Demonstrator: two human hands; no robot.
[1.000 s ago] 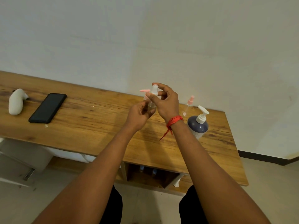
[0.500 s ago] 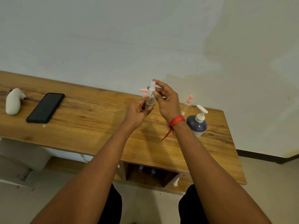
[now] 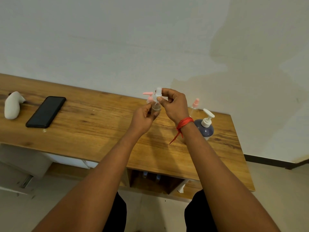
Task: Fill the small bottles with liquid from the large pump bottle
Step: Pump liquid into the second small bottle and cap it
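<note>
Head view: the small clear plastic bottle (image 3: 156, 109) was held nearly upright above the wooden table (image 3: 93, 131), neck pointing up. The left hand (image 3: 143, 117) gripped its body with curled fingers, and the right hand (image 3: 175, 106) pinched its white spray cap (image 3: 158, 92).

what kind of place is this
Likely a plain room in a home or office: a long wooden desk against a bare white wall, with a black smartphone lying on it.

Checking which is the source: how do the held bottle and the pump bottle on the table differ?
The small bottle is clear and slim; the pump bottle is dark and bulkier. The left hand and right hand hold the small bottle; the pump bottle stands on the table. Both have white tops.
</note>
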